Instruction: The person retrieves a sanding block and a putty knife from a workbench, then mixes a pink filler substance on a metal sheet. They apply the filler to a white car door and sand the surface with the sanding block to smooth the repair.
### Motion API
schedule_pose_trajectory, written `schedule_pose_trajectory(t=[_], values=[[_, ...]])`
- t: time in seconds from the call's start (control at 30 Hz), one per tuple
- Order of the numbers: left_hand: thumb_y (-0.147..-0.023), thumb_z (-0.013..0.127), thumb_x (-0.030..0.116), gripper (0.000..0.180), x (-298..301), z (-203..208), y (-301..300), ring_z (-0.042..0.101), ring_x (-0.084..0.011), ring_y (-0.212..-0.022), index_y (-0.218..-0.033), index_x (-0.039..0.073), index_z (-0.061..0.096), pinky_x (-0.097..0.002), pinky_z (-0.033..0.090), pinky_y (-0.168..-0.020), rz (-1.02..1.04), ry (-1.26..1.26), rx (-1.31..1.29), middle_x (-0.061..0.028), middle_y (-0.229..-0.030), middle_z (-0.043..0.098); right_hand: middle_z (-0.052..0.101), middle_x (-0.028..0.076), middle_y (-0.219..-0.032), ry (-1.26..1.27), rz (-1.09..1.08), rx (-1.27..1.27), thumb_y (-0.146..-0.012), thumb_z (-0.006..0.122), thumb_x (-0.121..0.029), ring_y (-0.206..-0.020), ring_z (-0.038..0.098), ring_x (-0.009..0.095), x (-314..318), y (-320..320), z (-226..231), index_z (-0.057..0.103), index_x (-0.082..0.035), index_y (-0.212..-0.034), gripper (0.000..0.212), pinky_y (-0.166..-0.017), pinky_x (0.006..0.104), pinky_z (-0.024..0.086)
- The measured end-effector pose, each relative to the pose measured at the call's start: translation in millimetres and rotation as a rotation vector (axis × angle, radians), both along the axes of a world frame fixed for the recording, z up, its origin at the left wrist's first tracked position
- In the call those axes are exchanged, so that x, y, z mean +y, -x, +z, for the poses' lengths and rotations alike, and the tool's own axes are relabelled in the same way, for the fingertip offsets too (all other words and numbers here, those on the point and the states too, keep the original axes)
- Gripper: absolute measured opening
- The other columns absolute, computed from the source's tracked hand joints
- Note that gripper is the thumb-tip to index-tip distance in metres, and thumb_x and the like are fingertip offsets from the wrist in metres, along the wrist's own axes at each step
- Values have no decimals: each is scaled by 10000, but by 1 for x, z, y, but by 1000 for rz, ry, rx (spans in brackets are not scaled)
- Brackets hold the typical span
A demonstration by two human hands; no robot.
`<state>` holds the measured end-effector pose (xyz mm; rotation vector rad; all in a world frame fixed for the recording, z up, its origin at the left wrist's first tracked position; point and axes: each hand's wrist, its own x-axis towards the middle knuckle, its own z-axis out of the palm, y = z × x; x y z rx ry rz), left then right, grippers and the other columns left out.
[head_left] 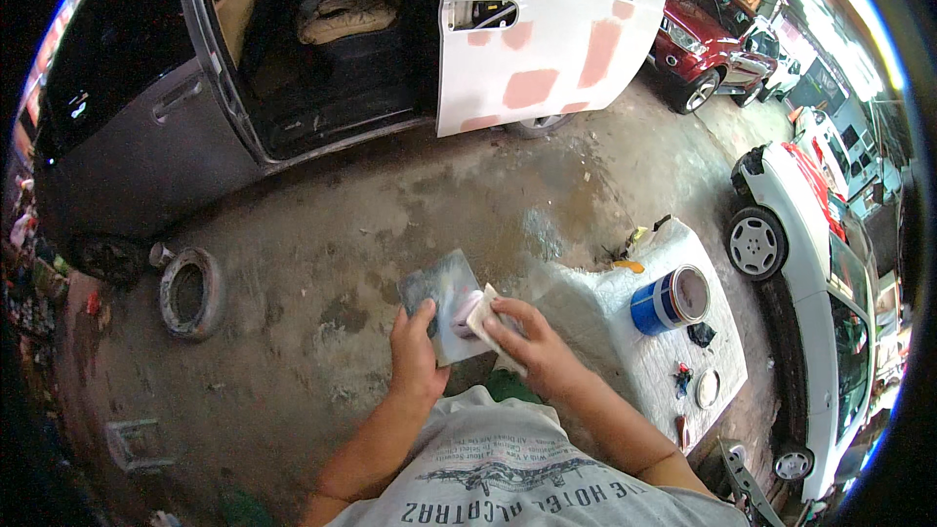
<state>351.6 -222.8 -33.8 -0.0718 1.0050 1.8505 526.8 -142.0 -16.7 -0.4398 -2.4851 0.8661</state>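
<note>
- Head view, clock read from the person's hands with 12 straight ahead: the left hand (pixel 418 356) grips a grey board (pixel 439 283) by its near left edge, thumb on top, over the concrete floor (pixel 322 224) and well apart from the cars.
- Right hand (pixel 532 332) pinches a cream spreader (pixel 482 314), held tilted across the board's right edge.
- Pink paste (pixel 466 320) sits on the board's right part, just beside the spreader.
- At 3 o'clock I see a blue can (pixel 670 301) upright on a silver sheet (pixel 644 366); the sheet's left side comes near the right forearm, so room is tighter that way.
- At 4 o'clock a round lid (pixel 708 388) lies near the sheet's outer edge; a strip of floor separates that edge from a white car (pixel 810 254).
- Around half past 12, well apart from the board, hangs a white door (pixel 547 49) with pink patches, its bottom edge above the floor.
- At 10 o'clock stands a dark car (pixel 137 156); floor stretches wide between its sill and the hands.
- At 9 o'clock a tyre (pixel 192 295) lies well apart from the left hand.
</note>
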Motion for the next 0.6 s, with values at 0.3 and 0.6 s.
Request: schedule_pose_trajectory(t=[0.3, 0.6], values=[[-967, 551, 174, 367, -14, 11, 11, 620, -242, -1047, -1300, 29, 499, -410, 522, -916, 19, 25, 356, -107, -1194, 600, 568, 9, -1351, -470, 118, -84, -807, 613, -186, -1278, 509, 246, 18, -3, 23, 606, -286, -1327, 530, -1124, 562, 312], [-1018, 477, 189, 328, -19, 34, 22, 586, -201, -1023, -1242, -46, 526, -351, 457, -930, -178, 132, 739, -139, -1117, 626, 613, -12, -1265, -593, 174, -144, -768, 617, -206, -1202, 558, 192, 34, 2, 62, 647, -252, -1254, 490, -1129, 549, 303]])
